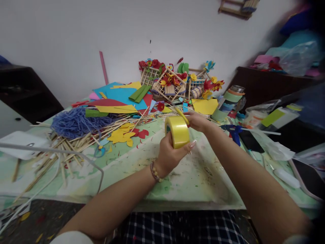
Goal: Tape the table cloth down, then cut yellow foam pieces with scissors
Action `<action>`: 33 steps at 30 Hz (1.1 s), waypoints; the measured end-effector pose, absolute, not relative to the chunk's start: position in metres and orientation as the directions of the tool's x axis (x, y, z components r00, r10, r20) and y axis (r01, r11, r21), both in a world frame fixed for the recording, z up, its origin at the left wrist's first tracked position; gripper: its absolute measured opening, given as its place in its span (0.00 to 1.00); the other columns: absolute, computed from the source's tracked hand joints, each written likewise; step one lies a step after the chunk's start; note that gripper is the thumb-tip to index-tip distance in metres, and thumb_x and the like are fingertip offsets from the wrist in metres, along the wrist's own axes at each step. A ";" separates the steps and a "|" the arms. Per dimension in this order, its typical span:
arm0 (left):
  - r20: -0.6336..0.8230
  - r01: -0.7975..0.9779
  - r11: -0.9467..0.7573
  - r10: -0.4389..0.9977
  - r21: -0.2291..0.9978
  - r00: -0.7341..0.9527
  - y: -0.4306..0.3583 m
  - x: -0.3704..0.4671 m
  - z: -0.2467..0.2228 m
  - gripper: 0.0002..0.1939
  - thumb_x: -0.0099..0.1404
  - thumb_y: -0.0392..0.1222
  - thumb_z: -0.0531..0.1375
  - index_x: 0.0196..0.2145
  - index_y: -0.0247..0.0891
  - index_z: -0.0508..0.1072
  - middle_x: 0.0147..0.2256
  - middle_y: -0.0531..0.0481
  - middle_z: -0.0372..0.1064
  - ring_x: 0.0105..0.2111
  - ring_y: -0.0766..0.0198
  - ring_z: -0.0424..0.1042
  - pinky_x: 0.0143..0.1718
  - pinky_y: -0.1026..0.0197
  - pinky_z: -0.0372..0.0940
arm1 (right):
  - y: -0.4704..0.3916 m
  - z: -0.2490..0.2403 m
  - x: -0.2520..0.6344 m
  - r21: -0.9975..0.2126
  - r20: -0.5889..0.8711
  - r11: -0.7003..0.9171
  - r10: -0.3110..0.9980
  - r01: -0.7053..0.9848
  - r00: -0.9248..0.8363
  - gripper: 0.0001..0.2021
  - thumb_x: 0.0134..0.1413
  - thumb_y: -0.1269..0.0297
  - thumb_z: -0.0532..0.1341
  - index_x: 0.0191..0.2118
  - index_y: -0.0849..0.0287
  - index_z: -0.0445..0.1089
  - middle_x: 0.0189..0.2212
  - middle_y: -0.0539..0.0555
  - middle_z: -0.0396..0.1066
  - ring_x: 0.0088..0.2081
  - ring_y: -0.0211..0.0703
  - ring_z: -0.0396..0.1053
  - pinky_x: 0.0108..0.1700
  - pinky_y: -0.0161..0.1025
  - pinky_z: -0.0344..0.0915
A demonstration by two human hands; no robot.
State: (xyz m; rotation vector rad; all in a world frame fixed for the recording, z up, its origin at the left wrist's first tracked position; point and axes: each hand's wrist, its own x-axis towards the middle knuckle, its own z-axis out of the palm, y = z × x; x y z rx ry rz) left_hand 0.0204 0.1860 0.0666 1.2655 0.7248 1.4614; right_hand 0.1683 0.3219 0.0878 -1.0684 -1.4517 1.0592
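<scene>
A wide roll of yellow tape (179, 132) is held up over the table's middle. My left hand (169, 154) is closed around it, with the thumb along its lower edge and the fingers partly hidden inside the ring. Just behind the roll, my right hand (196, 121) is closed on what look like yellow-handled scissors (182, 116), with a thin dark blade pointing up and left. My right fingers are partly hidden by the roll and the handle.
Blue shredded paper (78, 123) and wooden sticks (73, 145) lie at left. Coloured paper sheets (122, 95) and lattice frames with paper flowers (170, 83) stand at the back. On the right are a blue glue gun (235, 133), a dark phone (251, 141) and a wrapped jar (228, 101).
</scene>
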 end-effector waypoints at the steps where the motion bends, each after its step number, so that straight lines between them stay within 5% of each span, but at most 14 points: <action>1: 0.313 -0.321 -0.275 0.947 0.906 0.071 0.186 0.021 0.067 0.20 0.52 0.48 0.68 0.37 0.35 0.67 0.26 0.54 0.67 0.22 0.68 0.68 0.25 0.63 0.67 | 0.320 0.092 0.176 -0.976 0.195 0.205 0.971 0.068 -0.136 0.11 0.42 0.69 0.67 0.34 0.65 0.69 0.25 0.50 0.69 0.23 0.35 0.63 0.25 0.35 0.64; 5: 0.281 -0.314 -0.250 0.958 0.916 0.057 0.188 0.023 0.066 0.19 0.53 0.48 0.68 0.35 0.36 0.66 0.26 0.53 0.67 0.23 0.68 0.67 0.25 0.63 0.66 | 0.294 0.104 0.205 -0.967 0.235 0.203 0.943 -0.153 -0.234 0.19 0.30 0.73 0.67 0.35 0.58 0.67 0.31 0.48 0.69 0.29 0.36 0.66 0.27 0.33 0.63; 10: 0.325 -0.200 -0.299 0.939 0.933 0.109 0.193 0.021 0.058 0.18 0.53 0.47 0.68 0.34 0.36 0.67 0.27 0.53 0.66 0.25 0.68 0.66 0.26 0.63 0.65 | 0.258 0.103 0.220 -0.958 0.270 0.225 0.917 -0.179 -0.294 0.20 0.36 0.69 0.69 0.40 0.53 0.67 0.29 0.45 0.65 0.26 0.34 0.62 0.24 0.32 0.61; 14: 0.320 -0.119 -0.306 0.938 0.945 0.135 0.203 0.018 0.050 0.19 0.52 0.49 0.68 0.33 0.35 0.67 0.26 0.52 0.66 0.25 0.67 0.66 0.26 0.63 0.64 | 0.240 0.097 0.233 -0.922 0.378 0.385 0.885 -0.028 -0.272 0.25 0.37 0.64 0.70 0.45 0.50 0.68 0.28 0.47 0.65 0.24 0.35 0.60 0.22 0.32 0.58; 17: 0.299 -0.020 -0.299 0.948 0.954 0.111 0.211 0.017 0.044 0.19 0.53 0.50 0.67 0.33 0.35 0.67 0.26 0.51 0.67 0.25 0.65 0.67 0.26 0.63 0.64 | 0.228 0.094 0.248 -0.805 0.496 0.541 0.839 0.243 -0.225 0.27 0.35 0.64 0.72 0.47 0.49 0.70 0.30 0.49 0.67 0.28 0.37 0.64 0.26 0.34 0.63; 21: 0.301 0.183 -0.297 0.954 0.937 0.006 0.219 0.019 0.036 0.20 0.53 0.52 0.67 0.34 0.35 0.67 0.26 0.51 0.68 0.25 0.65 0.66 0.26 0.63 0.63 | 0.218 0.091 0.260 -0.645 0.501 0.559 0.824 0.520 -0.264 0.28 0.39 0.58 0.70 0.51 0.49 0.67 0.32 0.51 0.67 0.26 0.38 0.63 0.22 0.34 0.63; 33: 0.314 0.170 -0.305 0.949 0.937 -0.027 0.221 0.023 0.028 0.20 0.54 0.51 0.66 0.38 0.35 0.67 0.31 0.48 0.70 0.29 0.63 0.68 0.29 0.62 0.66 | 0.231 0.070 0.257 -0.444 0.420 0.555 0.822 0.703 -0.384 0.26 0.44 0.51 0.65 0.51 0.53 0.67 0.33 0.54 0.71 0.25 0.41 0.63 0.25 0.39 0.61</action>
